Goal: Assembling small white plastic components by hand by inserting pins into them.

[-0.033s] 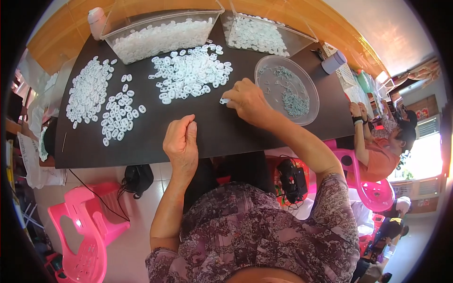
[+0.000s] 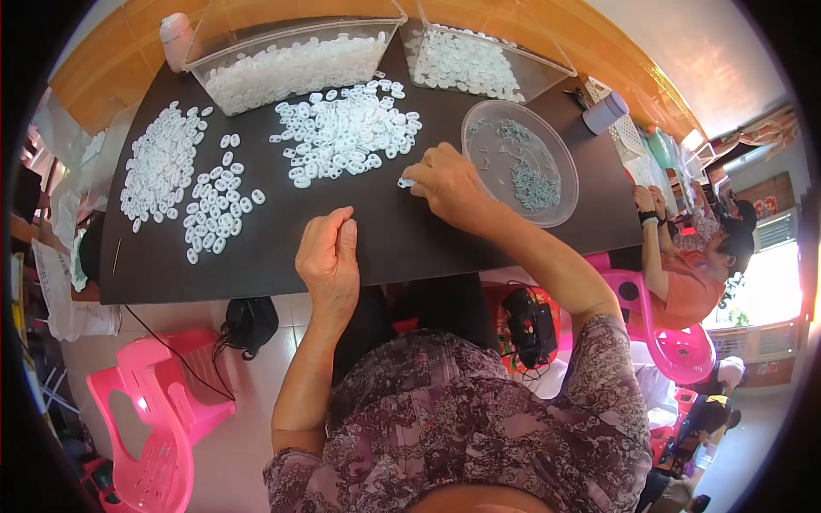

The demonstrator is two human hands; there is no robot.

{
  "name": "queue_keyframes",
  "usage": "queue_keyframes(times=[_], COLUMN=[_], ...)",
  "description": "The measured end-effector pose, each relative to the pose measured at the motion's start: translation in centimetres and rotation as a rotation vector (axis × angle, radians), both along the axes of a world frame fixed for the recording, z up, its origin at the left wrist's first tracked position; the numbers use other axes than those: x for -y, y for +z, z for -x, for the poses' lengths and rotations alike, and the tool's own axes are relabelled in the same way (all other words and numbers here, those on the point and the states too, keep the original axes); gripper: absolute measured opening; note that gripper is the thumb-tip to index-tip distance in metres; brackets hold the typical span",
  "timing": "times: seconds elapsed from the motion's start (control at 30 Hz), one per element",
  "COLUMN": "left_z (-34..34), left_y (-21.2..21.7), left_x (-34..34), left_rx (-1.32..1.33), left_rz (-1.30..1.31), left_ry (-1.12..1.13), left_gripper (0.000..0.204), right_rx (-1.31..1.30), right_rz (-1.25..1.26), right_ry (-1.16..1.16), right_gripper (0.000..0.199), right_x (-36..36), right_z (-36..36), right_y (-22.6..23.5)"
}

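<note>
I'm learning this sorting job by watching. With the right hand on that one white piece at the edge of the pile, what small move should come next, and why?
Probably lift that white piece clear of the dark table and bring it toward the left hand. The right hand has its fingertips pinched on it beside the middle pile, while the left hand waits curled and seemingly empty just below. The round clear dish of small grey bits sits right beside it.

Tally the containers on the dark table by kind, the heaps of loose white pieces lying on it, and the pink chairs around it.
Clear rectangular bins: 2
Round clear dish: 1
Small white canisters: 2
Heaps of loose white pieces: 3
Pink chairs: 2
Total: 10
</note>
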State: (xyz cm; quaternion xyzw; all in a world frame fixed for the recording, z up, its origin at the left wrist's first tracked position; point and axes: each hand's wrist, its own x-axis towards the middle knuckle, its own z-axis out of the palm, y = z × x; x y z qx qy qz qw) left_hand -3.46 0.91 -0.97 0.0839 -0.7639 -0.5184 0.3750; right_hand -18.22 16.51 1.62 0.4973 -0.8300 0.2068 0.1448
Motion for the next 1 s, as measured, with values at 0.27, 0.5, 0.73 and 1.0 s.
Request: queue_keyframes(times=[0.27,0.5,0.73,1.0], left_z=[-0.2,-0.3,0.1,0.1], left_y=[-0.2,-0.3,0.4,1.0], left_x=[0.0,-0.9,-2.9,-3.3], left_rx=[0.026,0.028,0.14,-0.099], left_rz=[0.039,-0.118,-0.795,0.085], left_ry=[-0.013,-0.103,-0.394,-0.123], left_gripper=[0.012,0.015,0.023,0.023], right_rx=[-0.026,0.548,1.023,1.228], right_rz=[0.048,0.268,0.485,0.56], right_ry=[-0.039,-0.125,-0.087,-0.081], right_gripper=[0.012,0.01,0.011,0.013], right_x=[-0.1,-0.2,-0.1,-0.2], right_z=[-0.5,-3.7,-5.9,-7.1], right_y=[-0.5,0.9,1.3,1.9])
